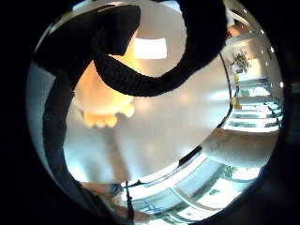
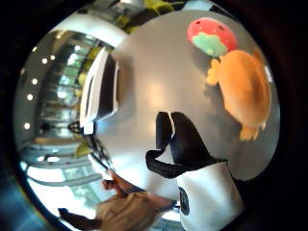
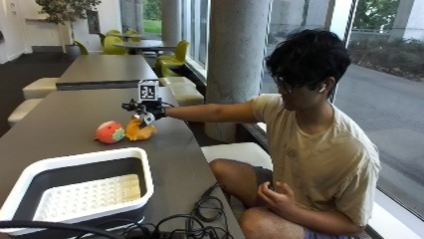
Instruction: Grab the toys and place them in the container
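An orange plush toy (image 3: pixel 140 131) lies on the dark table (image 3: pixel 59 112), touching a round red toy with a green patch (image 3: pixel 109 132). My gloved right hand (image 3: pixel 149 110) hovers just above the orange toy, fingers relaxed and pointing down, holding nothing. The thumb side palm view shows the orange toy (image 2: pixel 245 89) and red toy (image 2: pixel 211 36) lying side by side on the tabletop, apart from the palm. The orange toy (image 1: pixel 101 101) also shows behind a black strap in the little finger side palm view. A white-rimmed container (image 3: pixel 79 164) with a perforated floor stands at the table's near end.
Black cables (image 3: pixel 192 219) lie coiled on the table beside the container. The person's bare left hand (image 3: pixel 281 196) rests in the lap. A second table (image 3: pixel 99 67) stands further back, and a concrete column (image 3: pixel 238 64) rises beside the bench.
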A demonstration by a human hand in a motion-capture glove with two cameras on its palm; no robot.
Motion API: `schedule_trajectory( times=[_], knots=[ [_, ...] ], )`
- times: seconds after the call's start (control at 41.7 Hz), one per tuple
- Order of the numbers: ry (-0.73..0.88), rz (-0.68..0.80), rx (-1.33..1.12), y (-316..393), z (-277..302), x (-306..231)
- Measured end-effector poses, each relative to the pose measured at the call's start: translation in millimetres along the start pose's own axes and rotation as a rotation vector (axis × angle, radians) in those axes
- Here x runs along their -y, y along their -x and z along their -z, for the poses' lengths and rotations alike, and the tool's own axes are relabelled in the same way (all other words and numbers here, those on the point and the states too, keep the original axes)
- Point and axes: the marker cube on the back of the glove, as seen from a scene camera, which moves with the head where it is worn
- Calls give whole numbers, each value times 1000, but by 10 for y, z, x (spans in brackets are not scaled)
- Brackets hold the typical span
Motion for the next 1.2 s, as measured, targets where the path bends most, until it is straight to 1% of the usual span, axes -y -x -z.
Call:
schedule_trajectory(
  times=[0.168, 0.264, 0.336, 0.455, 0.527, 0.575, 0.623, 0.671, 0.743, 0.839, 0.911, 0.983, 1.079, 1.198],
  knots=[
    [45, -81, 33, -224, -21, 669],
    [129, -155, 16, -333, -103, 976],
    [212, -212, -2, -348, -198, 1150],
    [327, -209, -34, -336, -443, 1403],
    [394, -246, 18, -272, -626, 1479],
    [407, -259, 27, -254, -659, 1504],
    [355, -275, -14, -270, -588, 1532],
    [270, -270, -43, -260, -473, 1556],
    [162, -212, -1, -232, -304, 1554],
    [30, -148, 72, -700, -122, 1541],
    [-46, -97, 76, -747, 94, 1496],
    [-93, -58, 72, -475, 383, 1415],
    [-141, 36, 116, 97, 805, 1332],
    [-195, 63, 163, 684, 1160, 1332]
  ],
)
